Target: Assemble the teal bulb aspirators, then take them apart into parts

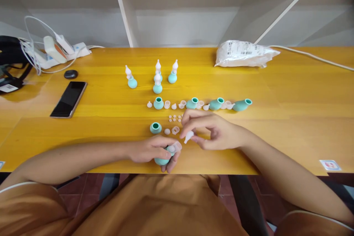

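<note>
The left hand [148,150] is curling closed around a teal bulb [161,161] at the near edge of the surface [290,125]; a clear cup [177,146] is sitting at the bulb's mouth, leaning right. The right hand [214,129] is pinching a white tip [189,136] between thumb and fingers, just right of the cup and apart from it. Beyond the left hand, a loose bulb [155,128] is standing left of a ring [175,130]. Farther off, small discs [174,118] are lying partly hidden by the right hand, and a row of bulbs [216,104] is stretching rightward. Four assembled droppers [172,77] are standing beyond the row. A phone [69,99] is lying at left, a bag [246,54] far right.
</note>
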`<state>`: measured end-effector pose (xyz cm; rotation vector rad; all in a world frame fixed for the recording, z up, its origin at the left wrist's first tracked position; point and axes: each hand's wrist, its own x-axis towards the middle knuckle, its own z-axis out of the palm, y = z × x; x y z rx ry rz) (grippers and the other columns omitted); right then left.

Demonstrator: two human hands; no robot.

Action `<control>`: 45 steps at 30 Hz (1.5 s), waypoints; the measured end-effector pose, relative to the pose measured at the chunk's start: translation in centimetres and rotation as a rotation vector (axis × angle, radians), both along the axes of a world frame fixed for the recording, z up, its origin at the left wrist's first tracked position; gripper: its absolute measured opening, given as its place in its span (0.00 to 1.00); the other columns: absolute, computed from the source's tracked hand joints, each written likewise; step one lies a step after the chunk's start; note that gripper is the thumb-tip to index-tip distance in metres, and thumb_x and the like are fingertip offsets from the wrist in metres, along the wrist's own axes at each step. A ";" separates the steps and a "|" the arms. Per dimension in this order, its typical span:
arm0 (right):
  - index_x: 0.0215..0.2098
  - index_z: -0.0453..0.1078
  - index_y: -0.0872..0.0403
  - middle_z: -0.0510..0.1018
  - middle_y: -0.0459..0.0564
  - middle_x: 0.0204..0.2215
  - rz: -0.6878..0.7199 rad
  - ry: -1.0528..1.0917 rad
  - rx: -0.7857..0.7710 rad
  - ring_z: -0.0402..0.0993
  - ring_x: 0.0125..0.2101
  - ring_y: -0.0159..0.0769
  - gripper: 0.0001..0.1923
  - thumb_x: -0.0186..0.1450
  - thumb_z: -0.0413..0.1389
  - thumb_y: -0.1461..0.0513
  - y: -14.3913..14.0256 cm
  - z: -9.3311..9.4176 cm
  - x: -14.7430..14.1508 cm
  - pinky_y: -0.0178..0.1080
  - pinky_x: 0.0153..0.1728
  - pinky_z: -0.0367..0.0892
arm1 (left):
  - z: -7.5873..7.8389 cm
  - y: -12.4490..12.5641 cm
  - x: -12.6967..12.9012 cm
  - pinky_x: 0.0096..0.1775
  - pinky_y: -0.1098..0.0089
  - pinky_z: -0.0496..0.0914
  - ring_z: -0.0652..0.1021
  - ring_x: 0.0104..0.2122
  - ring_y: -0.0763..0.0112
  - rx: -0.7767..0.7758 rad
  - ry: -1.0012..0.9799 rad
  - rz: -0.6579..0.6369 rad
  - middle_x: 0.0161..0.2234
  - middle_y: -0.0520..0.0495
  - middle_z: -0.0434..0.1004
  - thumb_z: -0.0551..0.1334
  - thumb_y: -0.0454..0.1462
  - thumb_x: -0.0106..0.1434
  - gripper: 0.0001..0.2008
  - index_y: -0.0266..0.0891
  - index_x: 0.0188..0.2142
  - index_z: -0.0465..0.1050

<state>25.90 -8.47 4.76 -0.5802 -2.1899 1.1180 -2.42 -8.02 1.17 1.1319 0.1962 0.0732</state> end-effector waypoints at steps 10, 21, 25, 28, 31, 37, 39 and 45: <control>0.49 0.81 0.52 0.89 0.49 0.40 -0.106 -0.232 -0.017 0.84 0.33 0.34 0.06 0.75 0.64 0.61 1.9 0.1 2.7 0.36 0.37 0.78 | 0.0 0.0 -0.1 0.39 0.70 0.79 0.80 0.34 0.69 0.203 0.014 -0.088 0.36 0.46 0.81 0.60 0.55 0.81 0.21 0.41 0.42 0.69; 0.48 0.83 0.52 0.85 0.54 0.48 -0.016 -0.480 0.147 0.84 0.47 0.42 0.11 0.83 0.57 0.61 1.5 -1.1 1.6 0.43 0.48 0.73 | 0.2 0.0 -0.1 0.38 0.70 0.78 0.79 0.33 0.70 0.288 0.031 -0.105 0.36 0.45 0.82 0.57 0.58 0.82 0.22 0.42 0.44 0.68; 0.51 0.82 0.51 0.86 0.53 0.48 -0.084 -0.483 0.160 0.84 0.46 0.44 0.08 0.80 0.63 0.56 1.5 -0.7 2.0 0.41 0.45 0.73 | 0.0 -0.2 0.0 0.38 0.71 0.76 0.79 0.33 0.71 0.314 0.055 -0.093 0.36 0.45 0.83 0.58 0.57 0.82 0.22 0.40 0.51 0.69; 0.53 0.81 0.52 0.86 0.53 0.46 -0.102 -0.380 0.180 0.82 0.39 0.41 0.20 0.73 0.70 0.47 1.1 0.1 2.2 0.39 0.39 0.71 | 0.1 -0.2 0.2 0.38 0.71 0.74 0.79 0.33 0.72 0.272 0.060 -0.073 0.35 0.47 0.83 0.61 0.57 0.81 0.22 0.41 0.52 0.67; 0.53 0.81 0.54 0.84 0.51 0.41 0.011 -0.201 0.179 0.80 0.37 0.36 0.25 0.71 0.71 0.44 0.4 0.5 1.5 0.36 0.38 0.71 | 0.1 -0.1 0.4 0.36 0.71 0.73 0.78 0.31 0.72 0.138 0.074 -0.054 0.34 0.49 0.83 0.64 0.59 0.78 0.25 0.42 0.54 0.64; 0.59 0.80 0.53 0.87 0.55 0.45 0.173 -0.034 0.203 0.86 0.44 0.36 0.14 0.79 0.65 0.56 -1.0 -1.2 -1.1 0.35 0.45 0.77 | -0.2 0.1 0.6 0.34 0.70 0.72 0.78 0.29 0.71 0.062 0.033 -0.035 0.33 0.50 0.83 0.66 0.56 0.78 0.23 0.42 0.53 0.63; 0.58 0.80 0.55 0.87 0.56 0.44 0.152 -0.002 0.260 0.87 0.45 0.38 0.12 0.80 0.63 0.58 -1.2 -1.9 -1.5 0.36 0.45 0.78 | -0.2 0.1 0.6 0.34 0.71 0.72 0.78 0.29 0.72 0.045 0.031 -0.036 0.33 0.50 0.83 0.66 0.53 0.79 0.20 0.42 0.53 0.63; 0.55 0.80 0.58 0.87 0.57 0.44 0.164 -0.015 0.269 0.87 0.44 0.38 0.10 0.81 0.61 0.60 -1.6 -2.2 -1.6 0.36 0.47 0.79 | -0.1 0.0 0.7 0.38 0.70 0.74 0.81 0.34 0.70 0.099 0.031 -0.041 0.36 0.48 0.85 0.69 0.49 0.78 0.18 0.43 0.50 0.63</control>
